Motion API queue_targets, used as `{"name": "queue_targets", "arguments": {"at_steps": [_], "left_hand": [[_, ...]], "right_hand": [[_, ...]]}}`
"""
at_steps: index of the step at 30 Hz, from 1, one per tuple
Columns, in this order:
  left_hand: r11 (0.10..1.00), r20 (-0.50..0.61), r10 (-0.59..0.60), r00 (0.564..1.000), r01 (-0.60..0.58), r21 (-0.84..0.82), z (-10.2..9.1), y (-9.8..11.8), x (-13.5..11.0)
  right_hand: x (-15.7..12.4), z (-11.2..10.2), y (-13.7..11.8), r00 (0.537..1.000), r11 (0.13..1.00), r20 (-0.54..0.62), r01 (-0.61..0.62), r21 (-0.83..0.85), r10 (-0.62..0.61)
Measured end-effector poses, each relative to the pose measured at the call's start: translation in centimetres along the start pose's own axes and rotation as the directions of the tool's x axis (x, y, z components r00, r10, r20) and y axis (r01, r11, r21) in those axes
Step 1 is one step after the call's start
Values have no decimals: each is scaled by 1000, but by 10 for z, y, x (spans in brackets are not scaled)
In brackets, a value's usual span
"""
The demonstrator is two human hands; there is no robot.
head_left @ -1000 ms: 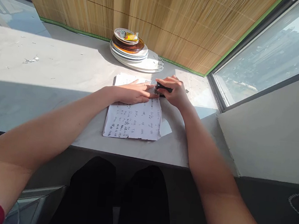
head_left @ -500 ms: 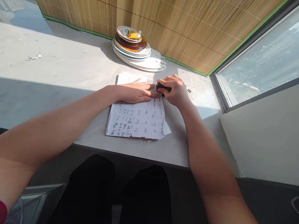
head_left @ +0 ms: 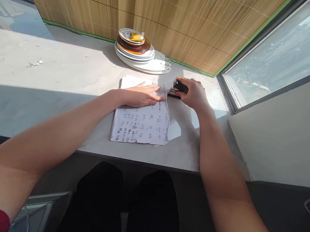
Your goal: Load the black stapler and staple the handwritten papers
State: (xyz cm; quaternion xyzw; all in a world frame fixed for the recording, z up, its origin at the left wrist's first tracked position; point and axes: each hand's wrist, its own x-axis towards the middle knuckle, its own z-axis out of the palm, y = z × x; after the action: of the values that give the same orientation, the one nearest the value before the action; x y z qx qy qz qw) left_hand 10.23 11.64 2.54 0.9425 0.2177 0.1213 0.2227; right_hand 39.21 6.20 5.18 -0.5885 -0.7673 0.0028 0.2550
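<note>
White paper sheets [head_left: 140, 125] covered in handwriting lie on the grey ledge, apparently a stack with uneven edges. My left hand [head_left: 143, 94] rests flat across their upper part, fingers spread towards the right edge. A black stapler [head_left: 180, 86] is gripped in my right hand [head_left: 194, 92], just right of the papers. Its jaws are apart, with the metal inside showing, and its front end is close to the sheets' right edge. Whether the stapler touches the paper is hard to tell.
Behind the papers stands a stack of plates [head_left: 135, 56] topped by a small yellow packet [head_left: 137, 36]. A bamboo blind [head_left: 160, 13] hangs at the back. Paper scraps [head_left: 35, 63] lie on the left. A window [head_left: 282, 63] and white wall [head_left: 286, 133] bound the right side.
My right hand has drawn the stapler to the right, off the papers' edge, and its jaws now show apart. My left hand has stayed flat on the sheets.
</note>
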Motion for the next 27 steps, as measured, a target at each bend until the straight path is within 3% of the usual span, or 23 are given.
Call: {"name": "queue_targets", "arguments": {"at_steps": [3,5,6,8,10,12,15,18,20,23,25,27], "left_hand": [[999,-23,36,999,-36,-17,0,5,0],[998,-172,44,984,-52,-41,-4,8,1],[998,-293,24,956,-40,-51,-6,9,1],[997,-551,-60,832,22,-75,-12,7,0],[990,-710,-143,689,100,-102,-17,3,-1],[983,-756,-178,630,155,-103,-19,-2,-1],[980,-762,-165,627,191,-55,-17,-8,0],[970,-769,-154,620,242,1,-16,-9,0],[959,-763,-165,625,283,25,-16,-7,0],[945,-753,-200,627,326,20,-16,-4,0],[934,-751,-231,619,356,6,-15,-2,0],[928,-748,-257,611,373,-14,-14,-1,0]], "right_hand": [[2,2,15,969,988,-197,-153,-10,148],[4,4,9,933,984,-313,-174,44,178],[5,5,-1,924,986,-343,-149,79,167],[6,9,-29,931,986,-347,-64,151,113],[5,15,-65,955,977,-293,12,212,52],[4,26,-96,980,964,-196,10,266,44],[3,42,-114,996,954,-60,-42,298,63],[4,42,-94,995,956,48,-99,276,89],[3,28,-73,980,957,126,-177,228,152],[-2,-5,-47,894,924,309,-370,96,325],[-5,-25,-36,805,889,470,-450,85,362],[-7,-38,-25,764,861,525,-498,110,375]]}}
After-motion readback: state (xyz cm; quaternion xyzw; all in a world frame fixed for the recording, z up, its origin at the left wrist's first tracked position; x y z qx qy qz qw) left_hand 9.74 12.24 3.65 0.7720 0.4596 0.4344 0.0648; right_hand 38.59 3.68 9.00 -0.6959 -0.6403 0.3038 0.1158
